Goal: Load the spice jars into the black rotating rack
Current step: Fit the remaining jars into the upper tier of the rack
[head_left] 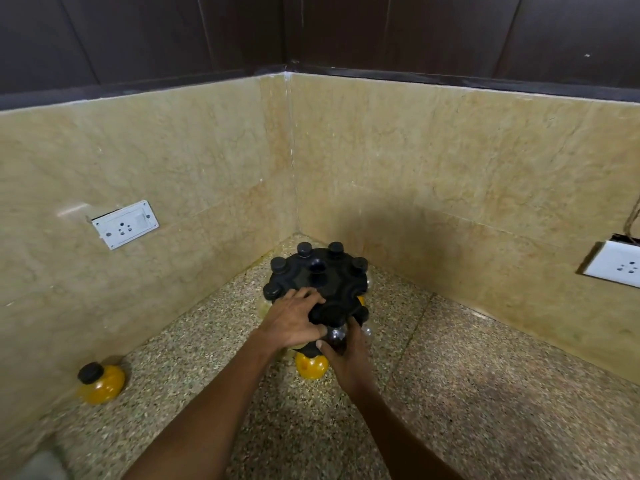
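Under both hands, in the corner of the speckled counter point(485, 393), stands the black rotating rack point(322, 282); it looks like stiff plastic and, I judge, turns easily, so it needs steadying. Its far rim carries several black-capped jars point(304, 249) beyond the hands. The left hand point(294, 323) lies flat on the near edge of the rack top, fingers spread and bent, pressing more than gripping. The right hand point(346, 355), just beside it, is closed around a dark spice jar point(336, 337) at the rack's near rim; whether the jar is already seated I cannot tell. Directly below the hands a yellow jar point(311, 366) sits at the rack's foot; far to the left of the left hand another yellow-filled jar point(101, 382) waits by the wall. The jars seem small, light, smooth and perhaps slippery; I would hold the body below the cap. No label or writing can be read.
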